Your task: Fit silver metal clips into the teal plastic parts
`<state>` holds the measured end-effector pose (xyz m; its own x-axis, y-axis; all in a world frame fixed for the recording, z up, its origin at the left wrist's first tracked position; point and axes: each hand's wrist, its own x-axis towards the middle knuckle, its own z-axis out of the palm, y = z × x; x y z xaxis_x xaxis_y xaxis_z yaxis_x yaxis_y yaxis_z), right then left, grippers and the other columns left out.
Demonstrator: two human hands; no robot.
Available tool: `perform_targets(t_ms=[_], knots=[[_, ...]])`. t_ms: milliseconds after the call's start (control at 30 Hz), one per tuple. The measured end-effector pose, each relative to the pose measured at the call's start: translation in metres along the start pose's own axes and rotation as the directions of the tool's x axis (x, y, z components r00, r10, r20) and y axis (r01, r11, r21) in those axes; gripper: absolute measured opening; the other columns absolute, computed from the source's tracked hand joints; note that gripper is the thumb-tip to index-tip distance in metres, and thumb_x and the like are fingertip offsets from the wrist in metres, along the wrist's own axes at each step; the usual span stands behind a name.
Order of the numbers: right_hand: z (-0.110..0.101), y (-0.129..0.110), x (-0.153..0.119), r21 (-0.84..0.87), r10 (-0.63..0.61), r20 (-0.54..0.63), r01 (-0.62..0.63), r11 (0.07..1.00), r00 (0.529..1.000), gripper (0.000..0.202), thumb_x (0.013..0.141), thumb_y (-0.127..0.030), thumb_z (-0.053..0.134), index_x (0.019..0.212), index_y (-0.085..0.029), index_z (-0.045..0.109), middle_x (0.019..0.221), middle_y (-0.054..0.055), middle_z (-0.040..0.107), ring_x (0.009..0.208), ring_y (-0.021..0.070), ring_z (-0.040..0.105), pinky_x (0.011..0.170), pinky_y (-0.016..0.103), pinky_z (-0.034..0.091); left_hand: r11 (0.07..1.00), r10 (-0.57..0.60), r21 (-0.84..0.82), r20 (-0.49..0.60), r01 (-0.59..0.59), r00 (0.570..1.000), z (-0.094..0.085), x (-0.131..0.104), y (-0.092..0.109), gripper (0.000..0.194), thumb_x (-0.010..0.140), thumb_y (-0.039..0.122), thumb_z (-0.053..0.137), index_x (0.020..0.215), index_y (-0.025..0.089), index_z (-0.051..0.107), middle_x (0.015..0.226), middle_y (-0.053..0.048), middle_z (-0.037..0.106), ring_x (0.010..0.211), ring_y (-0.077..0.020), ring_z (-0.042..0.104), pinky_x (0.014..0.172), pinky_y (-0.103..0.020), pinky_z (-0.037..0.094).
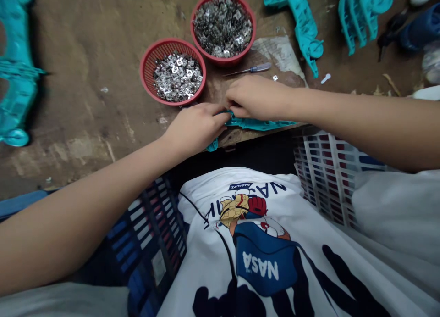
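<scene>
A turquoise plastic part point(263, 124) lies at the table's front edge, partly hidden under both hands. My left hand point(201, 124) is closed around its left portion, with one end of the part poking out below the fingers. My right hand point(252, 97) is bent over the part's middle, fingertips pinched together close to the left thumb; whatever they hold, if anything, is hidden. Just beyond the hands stand a red basket point(146, 74) of shiny small metal clips point(178, 76) and a second red basket point(253, 30) of darker metal pieces point(222, 25). A screwdriver point(256, 69) lies behind my right hand.
More turquoise parts lie at the far left point(17, 69) and back right point(304, 23). A blue power tool point(419, 30) rests at the right. Below the table edge stand a dark blue crate point(161, 216) and a white crate point(326, 170), either side of my lap.
</scene>
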<state>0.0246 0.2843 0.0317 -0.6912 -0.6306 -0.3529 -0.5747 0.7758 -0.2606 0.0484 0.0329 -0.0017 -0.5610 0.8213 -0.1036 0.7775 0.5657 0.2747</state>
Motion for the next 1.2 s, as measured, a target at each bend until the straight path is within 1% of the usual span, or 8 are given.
perform_targets(t_ms=[233, 467, 600, 700, 767, 833, 967, 1200], knots=[[0.003, 0.023, 0.002, 0.063, 0.080, -0.171, -0.071, 0.996, 0.982, 0.037, 0.125, -0.025, 0.061, 0.139, -0.018, 0.094, 0.136, 0.018, 0.094, 0.126, 0.0388, 0.083, 0.101, 0.045, 0.055, 0.997, -0.052, 0.062, 0.050, 0.049, 0.997, -0.007, 0.003, 0.008, 0.036, 0.124, 0.025, 0.060, 0.149, 0.019, 0.086, 0.143, -0.020, 0.089, 0.137, -0.0418, 0.087, 0.111, -0.055, 0.074], [-0.009, 0.010, -0.019, -0.021, -0.113, 0.043, 0.114, 0.993, 0.993, 0.046, 0.119, -0.043, 0.087, 0.157, -0.018, 0.088, 0.142, 0.017, 0.093, 0.126, 0.0390, 0.086, 0.098, 0.042, 0.057, 0.994, -0.021, 0.106, 0.052, 0.015, 0.998, -0.015, 0.003, 0.013, 0.034, 0.117, 0.021, 0.064, 0.138, 0.016, 0.091, 0.140, -0.021, 0.091, 0.123, -0.0412, 0.089, 0.103, -0.053, 0.077], [-0.018, 0.005, -0.032, 0.049, -0.180, -0.066, 0.184, 0.982, 0.981, 0.067, 0.114, -0.038, 0.089, 0.177, -0.021, 0.076, 0.151, 0.017, 0.092, 0.133, 0.0389, 0.087, 0.106, 0.044, 0.065, 0.998, -0.013, 0.050, -0.196, 0.023, 0.981, -0.042, -0.011, 0.017, 0.036, 0.115, 0.021, 0.068, 0.145, 0.022, 0.087, 0.148, -0.019, 0.091, 0.135, -0.0424, 0.088, 0.117, -0.061, 0.076], [-0.049, 0.030, -0.045, 0.057, -0.085, -0.272, 0.104, 0.993, 0.959, 0.061, 0.113, -0.037, 0.088, 0.172, -0.027, 0.080, 0.160, 0.013, 0.090, 0.146, 0.0416, 0.084, 0.122, 0.050, 0.066, 0.996, 0.035, 0.086, -0.455, 0.005, 0.890, -0.067, -0.027, 0.026, 0.051, 0.116, 0.019, 0.074, 0.165, 0.032, 0.076, 0.176, -0.016, 0.083, 0.165, -0.0470, 0.077, 0.135, -0.074, 0.067], [-0.075, 0.060, -0.052, 0.076, 0.157, -0.403, -0.138, 0.988, 0.902, 0.059, 0.114, -0.042, 0.088, 0.168, -0.021, 0.081, 0.162, 0.019, 0.088, 0.151, 0.0466, 0.082, 0.129, 0.056, 0.065, 0.991, 0.072, 0.133, -0.538, 0.001, 0.840, -0.079, -0.035, 0.031, 0.059, 0.115, 0.018, 0.078, 0.169, 0.038, 0.073, 0.182, -0.013, 0.080, 0.175, -0.0484, 0.070, 0.137, -0.080, 0.062], [-0.094, 0.093, -0.052, 0.162, 0.469, -0.449, -0.447, 0.880, 0.760, 0.063, 0.117, -0.047, 0.086, 0.166, -0.008, 0.079, 0.161, 0.030, 0.086, 0.149, 0.0511, 0.080, 0.132, 0.062, 0.063, 0.988, 0.105, 0.156, -0.540, -0.023, 0.835, -0.084, -0.038, 0.034, 0.049, 0.116, 0.020, 0.079, 0.161, 0.038, 0.078, 0.171, -0.011, 0.087, 0.170, -0.0471, 0.075, 0.132, -0.077, 0.065], [-0.088, 0.144, -0.030, 0.318, 0.813, -0.271, -0.750, 0.580, 0.515, 0.068, 0.129, -0.045, 0.074, 0.173, 0.006, 0.068, 0.169, 0.040, 0.077, 0.155, 0.0518, 0.077, 0.135, 0.062, 0.061, 0.968, 0.224, 0.212, -0.493, -0.133, 0.841, -0.076, -0.028, 0.034, 0.017, 0.125, 0.023, 0.071, 0.126, 0.028, 0.088, 0.137, -0.009, 0.098, 0.139, -0.0356, 0.090, 0.109, -0.055, 0.073], [-0.028, 0.174, 0.004, 0.321, 0.854, -0.157, -0.792, 0.519, 0.496, 0.078, 0.128, -0.040, 0.067, 0.186, 0.010, 0.053, 0.191, 0.045, 0.057, 0.185, 0.0531, 0.057, 0.154, 0.058, 0.048, 0.897, 0.439, 0.226, -0.365, -0.379, 0.821, -0.070, -0.026, 0.037, 0.033, 0.130, 0.020, 0.062, 0.108, 0.021, 0.086, 0.102, -0.004, 0.092, 0.091, -0.0232, 0.083, 0.076, -0.043, 0.060]])
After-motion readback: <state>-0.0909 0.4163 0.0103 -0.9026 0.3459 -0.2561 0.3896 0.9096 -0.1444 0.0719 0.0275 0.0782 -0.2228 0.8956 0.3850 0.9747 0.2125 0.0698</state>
